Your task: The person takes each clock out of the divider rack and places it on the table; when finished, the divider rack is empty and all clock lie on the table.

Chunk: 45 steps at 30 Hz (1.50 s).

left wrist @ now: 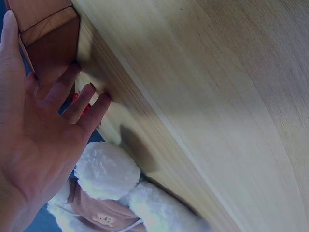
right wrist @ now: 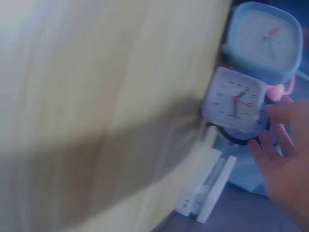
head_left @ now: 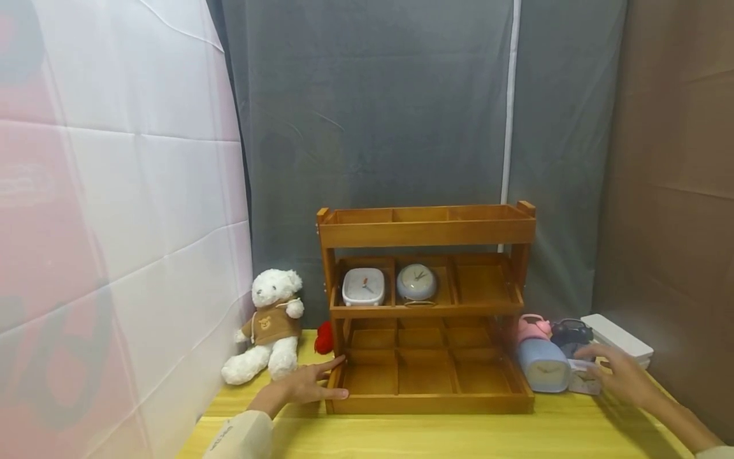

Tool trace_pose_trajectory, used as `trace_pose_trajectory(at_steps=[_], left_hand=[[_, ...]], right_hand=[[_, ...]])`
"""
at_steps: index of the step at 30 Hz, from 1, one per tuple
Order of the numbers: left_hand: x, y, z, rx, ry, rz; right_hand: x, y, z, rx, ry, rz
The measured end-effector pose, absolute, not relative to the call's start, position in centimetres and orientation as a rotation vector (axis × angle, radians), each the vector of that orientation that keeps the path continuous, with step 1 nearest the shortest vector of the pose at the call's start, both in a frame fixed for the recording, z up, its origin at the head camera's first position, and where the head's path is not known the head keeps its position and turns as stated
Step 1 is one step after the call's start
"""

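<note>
My left hand [head_left: 302, 384] rests with extended fingers against the left side of a wooden three-tier shelf rack [head_left: 430, 404]. At the right, my right hand [head_left: 622, 377] reaches to a small white square alarm clock [right wrist: 235, 100], its fingers spread loosely beside the clock without gripping it. A blue rounded alarm clock [head_left: 547, 373] stands between that clock and the rack. Behind them are a pink clock [head_left: 533, 327] and a dark twin-bell clock [head_left: 571, 331], partly hidden. On the middle tier sit a white square clock [head_left: 364, 286] and a round pale clock [head_left: 417, 282].
A white teddy bear [head_left: 274, 325] in a brown top sits left of the rack. A red item [head_left: 323, 338] lies between bear and rack. White flat boxes [head_left: 618, 336] lie at the far right, near the brown side wall [head_left: 676, 191].
</note>
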State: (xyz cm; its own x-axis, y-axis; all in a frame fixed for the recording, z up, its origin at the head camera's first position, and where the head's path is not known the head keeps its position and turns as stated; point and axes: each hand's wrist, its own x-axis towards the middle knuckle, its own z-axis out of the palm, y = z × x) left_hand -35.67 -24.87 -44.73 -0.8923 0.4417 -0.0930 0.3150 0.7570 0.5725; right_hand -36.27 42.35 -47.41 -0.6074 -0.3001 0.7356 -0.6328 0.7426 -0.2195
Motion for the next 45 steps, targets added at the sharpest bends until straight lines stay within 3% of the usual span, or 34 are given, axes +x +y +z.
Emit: trace_pose_trajectory(at_steps=[19,35,45], left_hand=[[-35.4,-24.8,-44.6,0.621,2.763,0.783],[-35.6,-24.9,-44.4,0.623,2.754,0.796],[-35.5,-24.9,-44.6,0.626,2.750,0.803]], right_hand=[[-35.7,37.0,-40.8,0.791,-2.261,0.774],[-35.1,29.6,-34.3,0.705,-2.362,0.875],[-36.4,25.0,-32.0,0.890,-2.240,0.911]])
